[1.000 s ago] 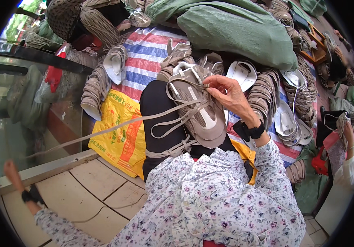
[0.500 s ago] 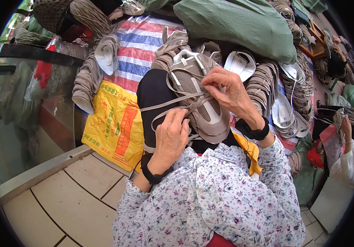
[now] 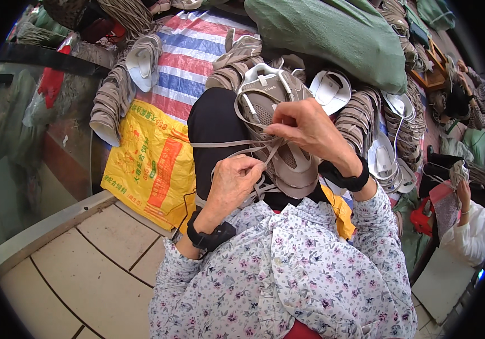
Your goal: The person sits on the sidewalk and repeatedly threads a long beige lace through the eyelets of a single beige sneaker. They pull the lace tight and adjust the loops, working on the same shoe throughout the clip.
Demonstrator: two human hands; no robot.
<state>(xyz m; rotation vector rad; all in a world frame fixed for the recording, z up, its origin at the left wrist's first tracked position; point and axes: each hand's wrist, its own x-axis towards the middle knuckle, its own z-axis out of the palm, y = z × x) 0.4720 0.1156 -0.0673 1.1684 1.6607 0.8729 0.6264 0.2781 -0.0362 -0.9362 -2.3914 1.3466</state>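
Note:
A taupe shoe upper [image 3: 279,133] lies on my black-trousered knee [image 3: 211,121], its toe toward me. A flat beige lace [image 3: 220,144] runs across it in loops. My right hand [image 3: 304,127] pinches the lace over the middle of the upper. My left hand [image 3: 234,181] grips the lace strands just below, near the upper's lower edge. Both wrists carry black bands.
Stacks of similar taupe uppers [image 3: 112,101] and white insoles [image 3: 333,90] lie on a striped tarp [image 3: 191,62]. A yellow printed bag [image 3: 152,164] hangs at my left knee, a green sack [image 3: 333,39] lies behind. Another person [image 3: 471,226] sits at the right. Tiled floor [image 3: 84,265] below.
My left hand came in from far out at the left, where it had pulled the lace taut, and now grips the strands at the shoe. The right hand stayed on the upper.

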